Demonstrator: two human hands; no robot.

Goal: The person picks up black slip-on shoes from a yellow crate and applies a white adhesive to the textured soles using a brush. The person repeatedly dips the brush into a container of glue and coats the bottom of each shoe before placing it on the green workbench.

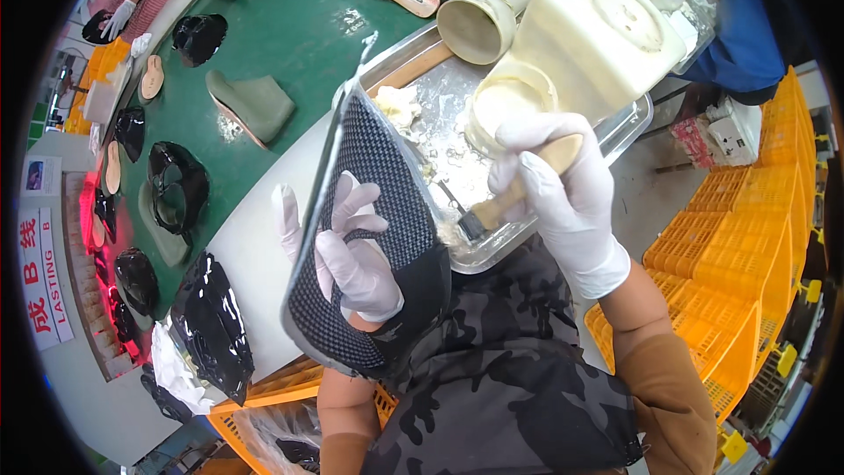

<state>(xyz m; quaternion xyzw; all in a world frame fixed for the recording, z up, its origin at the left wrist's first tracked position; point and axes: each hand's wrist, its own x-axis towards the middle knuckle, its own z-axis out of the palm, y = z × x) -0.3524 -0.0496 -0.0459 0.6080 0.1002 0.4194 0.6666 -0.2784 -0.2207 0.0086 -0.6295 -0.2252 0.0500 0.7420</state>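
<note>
My left hand [356, 255], in a white glove, grips a black shoe upper [382, 176] with a grey woven lining. One gloved finger shows on the outer side of the upper, the others on its lining side. In my gloved right hand [567, 202] is a flat wooden-handled brush [503, 208], its dark bristles pointing down and left, close to the upper's edge. Below the brush lies a metal tray [492, 259] smeared with whitish paste. A plastic cup of white liquid [514, 110] sits in the tray, just beyond my right hand.
A large translucent jug [571, 40] leans over the tray beside another cup [470, 31]. Green shoe lasts [255, 105] and glossy black uppers [176, 185] lie on the green table [299, 44]. Orange crates [712, 273] stand at right. Another person's gloved hand [119, 18] shows far left.
</note>
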